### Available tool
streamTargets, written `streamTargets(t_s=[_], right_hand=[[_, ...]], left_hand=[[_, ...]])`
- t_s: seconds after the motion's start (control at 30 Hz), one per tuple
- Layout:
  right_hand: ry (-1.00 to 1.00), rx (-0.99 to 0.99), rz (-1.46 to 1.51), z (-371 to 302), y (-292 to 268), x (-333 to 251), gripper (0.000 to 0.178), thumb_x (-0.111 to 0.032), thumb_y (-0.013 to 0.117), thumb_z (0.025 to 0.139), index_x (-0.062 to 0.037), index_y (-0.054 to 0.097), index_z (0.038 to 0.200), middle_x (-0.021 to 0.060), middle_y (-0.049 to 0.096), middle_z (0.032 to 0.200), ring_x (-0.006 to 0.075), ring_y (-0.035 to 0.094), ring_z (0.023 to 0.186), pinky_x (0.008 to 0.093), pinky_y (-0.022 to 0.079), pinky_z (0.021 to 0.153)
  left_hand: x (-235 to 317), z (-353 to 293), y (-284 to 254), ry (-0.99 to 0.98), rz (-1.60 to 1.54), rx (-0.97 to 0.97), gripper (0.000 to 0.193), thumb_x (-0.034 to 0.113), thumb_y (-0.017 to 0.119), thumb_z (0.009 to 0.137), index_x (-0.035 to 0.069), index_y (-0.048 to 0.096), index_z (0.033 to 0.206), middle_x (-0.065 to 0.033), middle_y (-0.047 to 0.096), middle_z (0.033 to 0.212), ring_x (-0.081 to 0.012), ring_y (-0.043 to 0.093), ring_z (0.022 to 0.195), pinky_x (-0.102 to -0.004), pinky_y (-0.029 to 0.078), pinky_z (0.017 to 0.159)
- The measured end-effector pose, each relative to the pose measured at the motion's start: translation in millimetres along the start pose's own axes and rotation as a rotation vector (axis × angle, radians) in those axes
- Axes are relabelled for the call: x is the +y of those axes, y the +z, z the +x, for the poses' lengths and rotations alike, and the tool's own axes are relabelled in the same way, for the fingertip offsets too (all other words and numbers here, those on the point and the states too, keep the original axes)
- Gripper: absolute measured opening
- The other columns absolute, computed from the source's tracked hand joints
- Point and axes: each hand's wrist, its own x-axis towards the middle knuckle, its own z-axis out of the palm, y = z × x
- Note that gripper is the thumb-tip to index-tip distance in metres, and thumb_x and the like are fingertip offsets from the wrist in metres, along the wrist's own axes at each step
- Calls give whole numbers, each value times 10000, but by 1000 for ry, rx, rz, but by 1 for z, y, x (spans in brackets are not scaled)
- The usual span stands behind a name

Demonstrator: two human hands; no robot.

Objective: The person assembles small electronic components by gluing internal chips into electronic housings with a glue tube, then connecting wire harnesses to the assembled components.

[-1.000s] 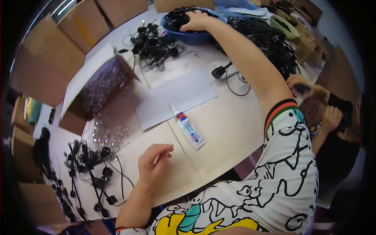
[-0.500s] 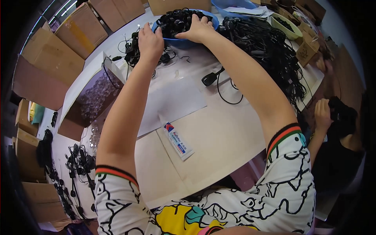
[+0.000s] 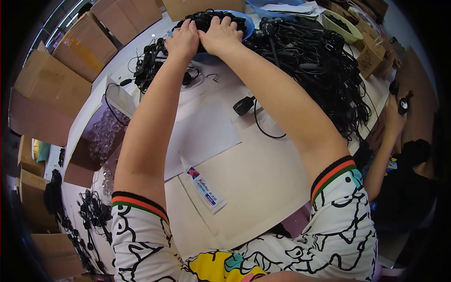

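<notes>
At the far side of the table, both my hands rest on a heap of small black parts filling a blue basin. My left hand lies over the basin's left side, fingers stretched out. Beside it, nearly touching, my right hand has its fingers spread across the heap. Neither visibly grips a part, though the fingertips are partly sunk among the parts. Nearer to me lie a white tube with blue and red print and a white paper sheet. A black plug-like piece on a cable sits by my right forearm.
Tangled black cables cover the table's right side, with a pale green basin behind. Clear plastic pieces fill an open box at left. Cardboard boxes line the left edge. At right, a co-worker's hand holds a black round-ended object.
My hands have drawn together over the basin; the right one moved left, its fingers now further over the heap. The co-worker's hand has risen. The whole view shifted slightly.
</notes>
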Motion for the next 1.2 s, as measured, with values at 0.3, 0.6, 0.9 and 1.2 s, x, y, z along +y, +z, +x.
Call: streamTargets(t_s=[0.3,0.6,0.9,1.2], right_hand=[[165,-41,268,14,-1,-12,574,-485,491,791,-65,433,1178,170,342,1238,313,364,1137,462,396,840],[183,4,422,15,-6,-11,512,-450,534,761,-95,505,1129,166,363,1204,334,383,1118,412,423,857],[252,190,630,20,4,-11,495,-454,579,716,-129,566,1089,157,502,1103,275,536,946,330,425,831],[87,183,965,23,-5,1,461,-447,570,729,-64,589,984,181,600,945,309,565,912,341,430,802]], left_hand=[[21,15,-3,-158,-92,-1,471,407,246,868,149,589,1062,-129,563,1093,-322,477,1060,-455,275,918],[28,15,2,-210,-158,122,471,413,278,848,139,624,1011,-125,585,1052,-308,480,1052,-416,282,905],[40,11,5,-215,-344,217,464,446,327,832,141,626,1011,-139,593,1028,-324,486,1029,-386,320,902],[46,14,14,-195,-953,368,266,242,522,829,14,640,903,-65,630,807,-139,551,715,-264,441,669]])
